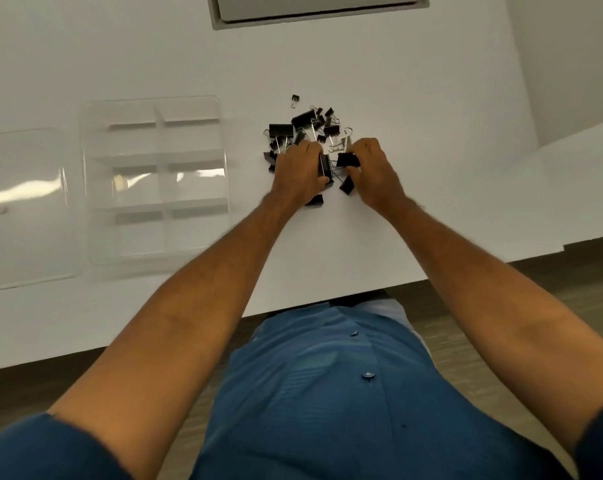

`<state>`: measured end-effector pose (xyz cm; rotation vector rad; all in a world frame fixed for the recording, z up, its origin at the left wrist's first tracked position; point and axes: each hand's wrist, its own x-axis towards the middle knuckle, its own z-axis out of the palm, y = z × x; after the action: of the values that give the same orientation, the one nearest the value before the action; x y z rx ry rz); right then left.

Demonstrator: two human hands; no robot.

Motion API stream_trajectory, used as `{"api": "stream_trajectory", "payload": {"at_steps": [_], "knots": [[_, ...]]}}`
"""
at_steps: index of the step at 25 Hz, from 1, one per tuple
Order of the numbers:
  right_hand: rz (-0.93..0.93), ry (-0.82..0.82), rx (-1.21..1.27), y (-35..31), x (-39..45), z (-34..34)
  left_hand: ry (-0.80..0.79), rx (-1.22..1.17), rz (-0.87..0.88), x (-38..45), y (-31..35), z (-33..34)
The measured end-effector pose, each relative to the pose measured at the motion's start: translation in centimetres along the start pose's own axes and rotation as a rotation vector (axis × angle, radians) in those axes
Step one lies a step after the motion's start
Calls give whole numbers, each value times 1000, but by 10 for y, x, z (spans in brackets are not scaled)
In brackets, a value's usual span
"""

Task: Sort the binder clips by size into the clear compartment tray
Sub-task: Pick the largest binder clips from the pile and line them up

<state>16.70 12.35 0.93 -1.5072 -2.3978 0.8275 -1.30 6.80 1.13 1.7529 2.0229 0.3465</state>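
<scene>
Head view, looking down over the person's forearms onto a white tabletop (397, 98). A loose pile of black binder clips (307, 133) lies right of centre, mixed in size, with one tiny clip (295, 99) lying apart at the far edge. Both hands are in the near edge of the pile. The left hand (298, 173) has its fingers curled round a large clip (325, 166), whose black body stands roughly near-to-far between the two hands. The right hand (372, 169) pinches another large clip (348, 160) between thumb and fingertips. A few more clips lie just beneath and beside the wrists.

The clear compartment tray (85, 188) sits well to the left of the pile, its long axis running near to far, split into two columns of cells. I can see no clip in any cell, so by my reckoning the sorting has barely begun. A flat clear lid (23, 202) lies further left, just beside the tray.

The move ahead turns on that leftward gap: the tray is on the left hand's side, so that hand is the nearer one to carry its clip across, while the right hand would have to reach over the left arm.
</scene>
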Motion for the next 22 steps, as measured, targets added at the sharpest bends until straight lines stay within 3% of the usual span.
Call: {"api": "stream_trajectory", "payload": {"at_steps": [6, 10, 14, 22], "knots": [[-91, 111, 71, 35, -1, -33, 176, -286, -128, 5, 14, -2], [-38, 123, 88, 74, 9, -58, 247, -404, -235, 30, 48, 6], [-50, 143, 53, 108, 31, -98, 284, -331, -318, 73, 96, 11], [-73, 22, -19, 168, 92, -130, 278, -146, -419, 147, 151, 47]]}}
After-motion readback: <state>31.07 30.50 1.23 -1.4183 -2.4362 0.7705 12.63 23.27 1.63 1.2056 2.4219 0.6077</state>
